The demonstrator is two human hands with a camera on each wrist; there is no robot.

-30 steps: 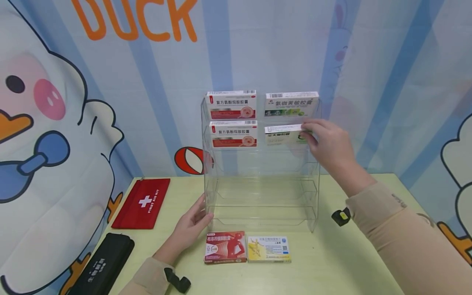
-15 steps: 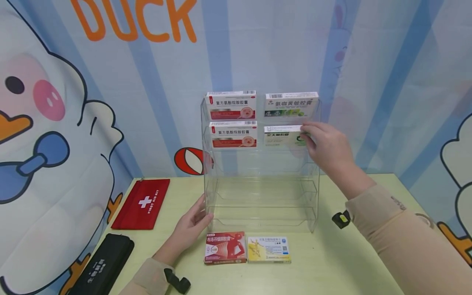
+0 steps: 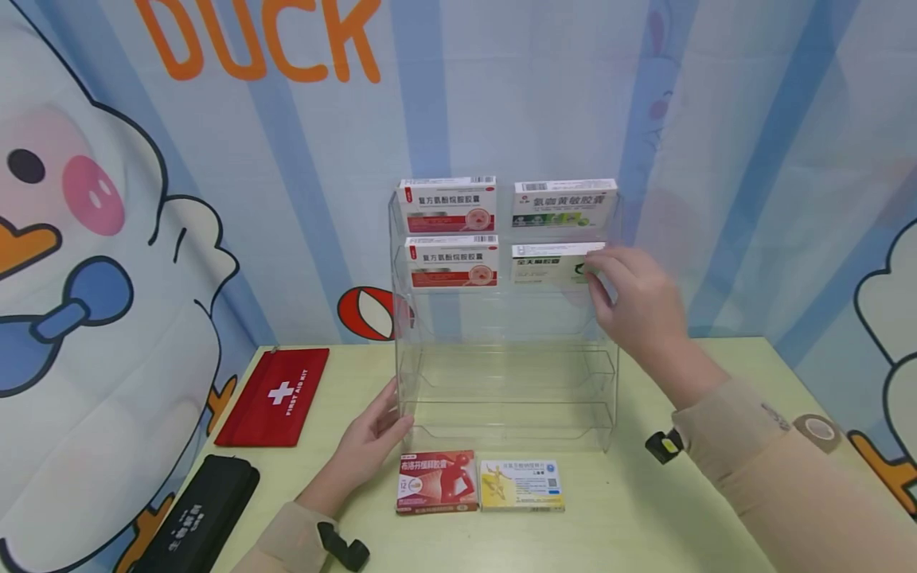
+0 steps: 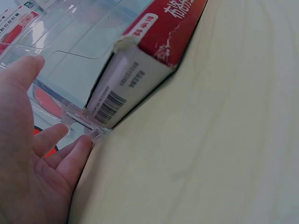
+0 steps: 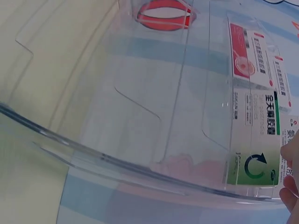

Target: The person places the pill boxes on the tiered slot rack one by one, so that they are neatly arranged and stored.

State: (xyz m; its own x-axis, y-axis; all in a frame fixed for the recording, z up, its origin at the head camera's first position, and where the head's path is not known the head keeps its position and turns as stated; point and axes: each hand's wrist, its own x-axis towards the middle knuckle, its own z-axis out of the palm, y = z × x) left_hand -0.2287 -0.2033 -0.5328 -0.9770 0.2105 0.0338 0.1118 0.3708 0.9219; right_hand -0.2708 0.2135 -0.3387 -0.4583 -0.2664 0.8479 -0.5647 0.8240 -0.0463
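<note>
A clear acrylic display rack (image 3: 501, 430) stands on the table. My left hand (image 3: 365, 438) grips its lower left side, thumb in front and fingers behind in the left wrist view. At the second tier on the right, a white and green capsule box (image 5: 255, 137) sits in the rack. Beside its upper right corner is my right hand (image 3: 641, 306), fingers bent; the box's front face is uncovered in the right wrist view. To its left is a red and white box (image 3: 453, 263). Above are another red and white box (image 3: 447, 207) and a white box with a green band (image 3: 564, 205).
In front of the rack lie a red medicine box (image 3: 435, 482) and a yellow and white box (image 3: 522, 485). A red first aid pouch (image 3: 272, 398) and a black case (image 3: 195, 517) lie at left. A cartoon curtain (image 3: 344, 143) hangs behind.
The white and green box has settled slightly lower and its front tilts less. My right fingers have slid off its top edge toward the right. My left hand keeps its place.
</note>
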